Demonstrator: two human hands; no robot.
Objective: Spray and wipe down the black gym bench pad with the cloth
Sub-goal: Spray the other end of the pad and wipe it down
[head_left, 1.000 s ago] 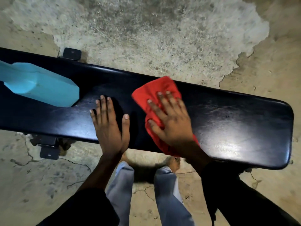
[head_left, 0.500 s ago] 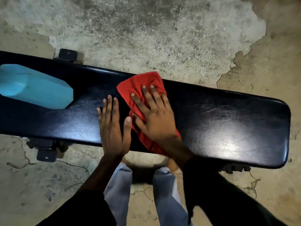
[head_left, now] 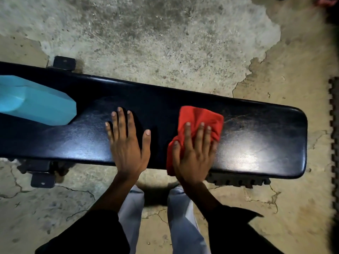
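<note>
The long black bench pad [head_left: 256,136] runs across the view from left to right. A bunched red cloth [head_left: 199,118] lies on its right half. My right hand [head_left: 194,153] presses flat on the cloth with straight, spread fingers. My left hand [head_left: 126,143] rests flat on the bare pad near the middle, a short gap left of the cloth. A turquoise spray bottle [head_left: 36,105] lies on its side on the pad's left end, apart from both hands.
The bench stands on a cracked, patchy concrete floor [head_left: 165,43]. Black frame feet [head_left: 43,178] stick out under the left part. A black interlocking mat edge [head_left: 333,125] lines the far right. My legs [head_left: 181,222] stand just in front of the bench.
My right hand first slid the red cloth left toward my left hand, then swept it well to the right. My left hand stayed flat on the pad.
</note>
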